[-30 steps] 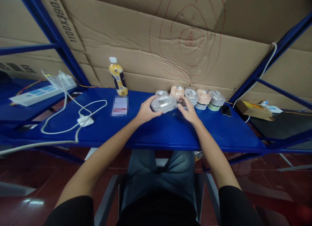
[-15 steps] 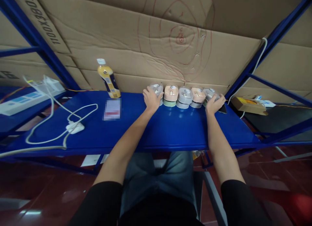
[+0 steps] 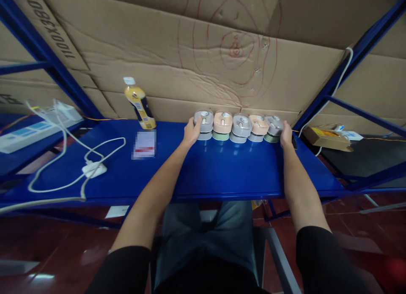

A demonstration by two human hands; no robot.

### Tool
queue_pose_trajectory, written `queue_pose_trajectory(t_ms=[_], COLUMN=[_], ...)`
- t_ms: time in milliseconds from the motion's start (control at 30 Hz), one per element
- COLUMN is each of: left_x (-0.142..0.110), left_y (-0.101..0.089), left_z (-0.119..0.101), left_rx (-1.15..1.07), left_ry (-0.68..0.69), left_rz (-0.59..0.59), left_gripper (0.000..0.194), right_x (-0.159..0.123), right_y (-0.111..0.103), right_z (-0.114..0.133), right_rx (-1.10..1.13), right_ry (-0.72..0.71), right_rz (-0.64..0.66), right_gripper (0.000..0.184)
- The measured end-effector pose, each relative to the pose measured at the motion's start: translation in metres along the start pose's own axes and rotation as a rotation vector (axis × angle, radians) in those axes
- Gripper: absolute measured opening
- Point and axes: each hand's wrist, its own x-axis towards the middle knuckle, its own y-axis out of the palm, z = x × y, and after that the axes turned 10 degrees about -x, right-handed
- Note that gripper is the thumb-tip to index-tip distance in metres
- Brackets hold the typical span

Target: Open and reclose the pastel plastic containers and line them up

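Several small lidded containers stand side by side in a row against the cardboard at the back of the blue table. Each has a clear-topped upper part over a lower part, in grey, peach or green. My left hand point(image 3: 191, 132) lies against the left end grey container point(image 3: 204, 124), thumb at its lid edge and the other fingers partly hidden. At the opposite end, my right hand point(image 3: 286, 134) rests along the side of another grey container point(image 3: 274, 124), fingers stretched out. Between them are a peach container point(image 3: 222, 122), a middle grey container point(image 3: 241, 125) and another peach one point(image 3: 258, 123).
A yellow drink bottle point(image 3: 139, 104) stands left of the row, with a blurred card point(image 3: 144, 144) before it. A white cable and adapter point(image 3: 94, 170) lie further left, near a power strip point(image 3: 41, 127). A dark flat object point(image 3: 294, 142) lies beside my right hand.
Both hands have slid off the tops of the end containers to their outer sides, the left leftward and the right rightward. The row now shows more fully and stands about where it was.
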Motion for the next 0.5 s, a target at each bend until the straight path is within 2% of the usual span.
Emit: queue_pose_trajectory(t_ms=[100,233,367,500], left_x=[0.001,0.003,0.007,0.015], left_y=[-0.008,-0.028,-0.055,-0.078], left_z=[0.002,0.007,0.017,0.028], left_rx=[0.013,0.063,0.074,0.081], left_ry=[0.005,0.006,-0.016,-0.020], left_rz=[-0.009,-0.012,-0.067,-0.108], left_gripper=[0.050,0.051,0.056,0.058], right_x=[-0.006,-0.021,-0.038,-0.054], right_y=[0.003,0.013,0.031,0.046], right_z=[0.003,0.012,0.025,0.041], right_rx=[0.011,0.012,0.008,0.003], right_ry=[0.108,0.104,0.087,0.052], right_rz=[0.053,0.097,0.154,0.226], right_gripper=[0.056,0.049,0.054,0.069])
